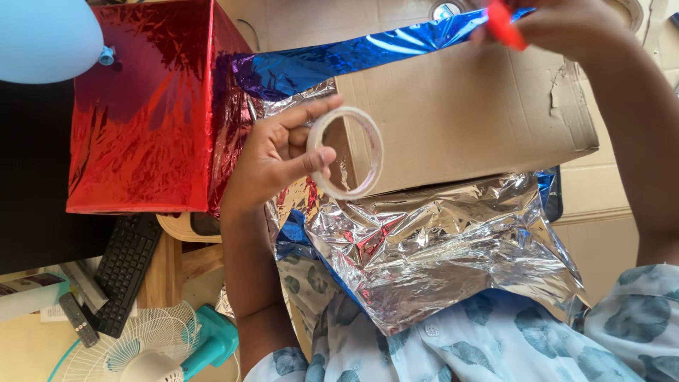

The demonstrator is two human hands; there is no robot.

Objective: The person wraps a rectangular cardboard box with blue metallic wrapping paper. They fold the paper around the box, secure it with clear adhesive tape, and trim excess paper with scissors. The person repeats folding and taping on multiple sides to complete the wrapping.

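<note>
While our left hand curls around a roll of clear tape, thumb over its upper rim and fingertips pinching the lower rim, the roll stands on edge against the left end of the bare cardboard box. Our right hand sits at the box's far edge, near the top right corner of the view, fingers closed on a small red piece; we cannot tell what that piece is, as it is blurred. From that hand a strip of blue foil runs along the far edge of the box toward the left, ending where it meets a cube wrapped in red foil standing just beside the box's left end. Below the box's near edge a crumpled sheet of silver foil spills over our lap, its blue side showing at the folds. A pale blue balloon touches the red cube's far left corner. Lower left, well apart from the hands, lie a black keyboard, a remote control and a small white fan with a teal base.
</note>
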